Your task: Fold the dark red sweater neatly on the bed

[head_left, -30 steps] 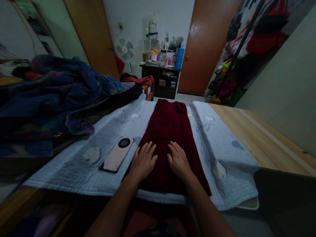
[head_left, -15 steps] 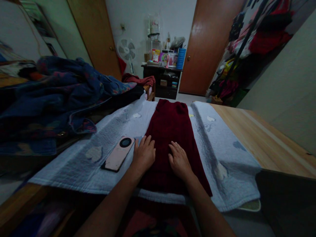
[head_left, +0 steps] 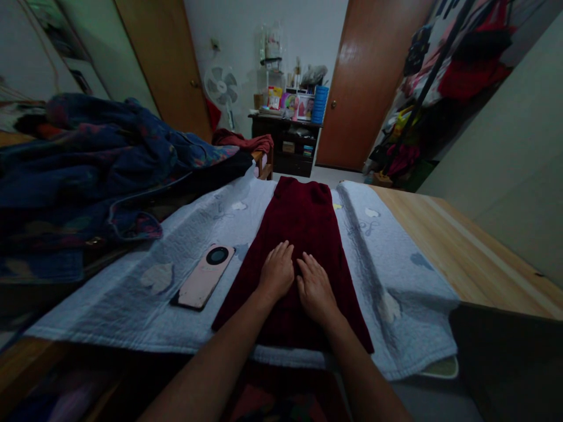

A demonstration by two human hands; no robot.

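A dark red garment [head_left: 303, 217] lies spread lengthwise on a pale blue quilted cover [head_left: 145, 316], narrower at its far end and wider towards me. My left hand [head_left: 277, 271] rests flat on the middle of the cloth, fingers stretched out. Close beside it, my right hand [head_left: 315, 286] also lies flat on the garment with its fingers extended. A small gap separates the two hands, and neither grips anything. To the left of the garment, a pink phone [head_left: 206, 275] with a round black camera lies back side up on the cover.
A heap of blue patterned denim clothing [head_left: 114, 170] fills the left side. On the right is a bare wooden board [head_left: 457, 240]. Beyond the far edge stand a dark shelf unit [head_left: 281, 146], a white fan [head_left: 221, 87] and a brown door [head_left: 349, 88].
My left hand has moved right, from the garment's left edge to its middle, nearer my right hand. The right hand stays almost where it was. The camera view has shifted slightly.
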